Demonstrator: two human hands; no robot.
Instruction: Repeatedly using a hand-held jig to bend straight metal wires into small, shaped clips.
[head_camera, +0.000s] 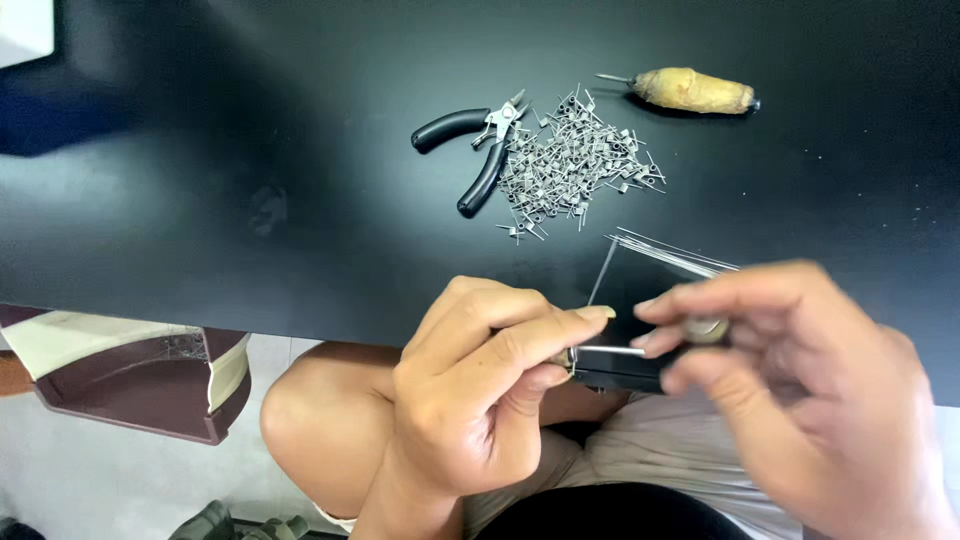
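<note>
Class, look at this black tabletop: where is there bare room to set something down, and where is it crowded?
Bare: the broad stretch of black tabletop left of the black-handled pliers, and the far right beyond the wooden-handled tool. Crowded: the middle, with the pile of small wire coils and straight wires, and the near edge where the left hand and right hand work.

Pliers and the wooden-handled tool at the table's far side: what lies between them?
In the head view, a heap of small wire coils lies between the pliers and the wooden-handled tool, touching the pliers' jaws.

Left hand (480, 385) curled in a closed grip, facing the blurred right hand (790, 385), its fingertips pinched together.
</note>
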